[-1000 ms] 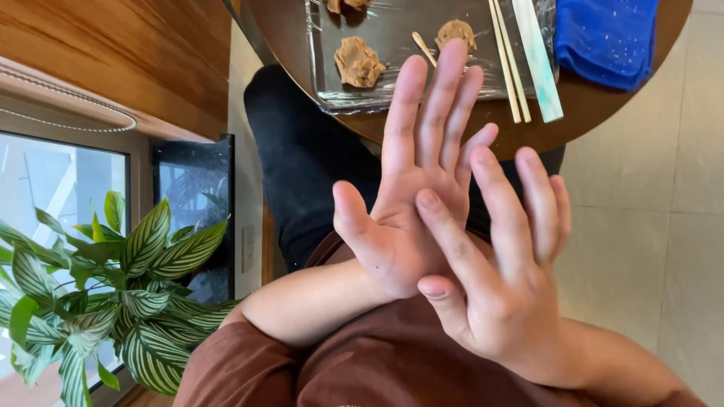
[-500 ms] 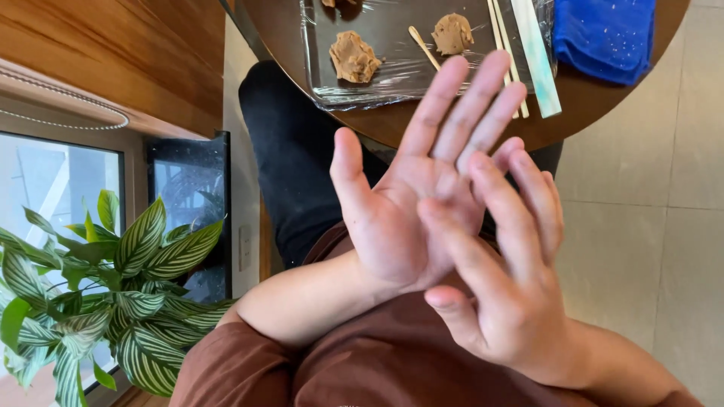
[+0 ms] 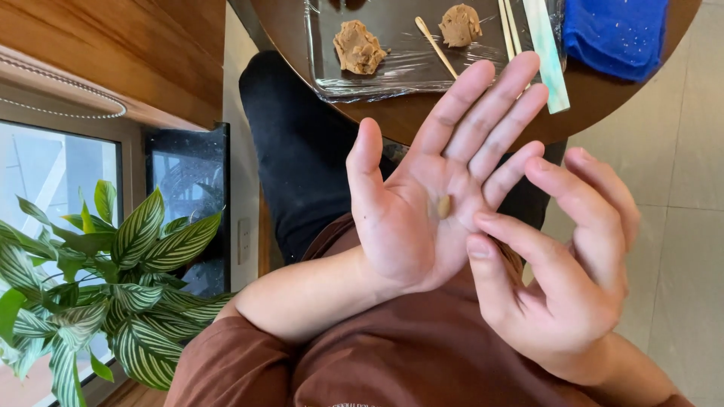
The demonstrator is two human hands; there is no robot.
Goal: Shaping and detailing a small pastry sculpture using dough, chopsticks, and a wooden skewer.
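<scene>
Dough bit [image 3: 444, 206], small and tan, sits in the middle of my left hand [image 3: 422, 203], which is spread wide, palm up, fingers fanned toward the round brown surface [image 3: 422, 117]. I read it as a pinch of the same stuff as the lumps on the tray. My right hand [image 3: 562, 264] is just beside the left, fingers loosely curled and open, index fingertip touching the left palm's edge near the bit; it holds nothing that I can see.

Beyond the left hand's fingertips, on the surface, lies a dark tray wrapped in clear film [image 3: 392, 79]. On it are two tan dough lumps, one at the tray's left [image 3: 358, 47] and one further right [image 3: 460, 24], with a thin wooden stick [image 3: 436, 47] between them. Right of the tray: paired chopsticks [image 3: 509, 26], a pale green wrapper strip [image 3: 547, 53], then a blue cloth [image 3: 615, 34]. Far left of the hands, a striped-leaf plant [image 3: 98, 279] by a window.

Progress, my guess: lumps are roughly formed but rough-edged, only a scrap is in hand, so shaping looks barely begun.
</scene>
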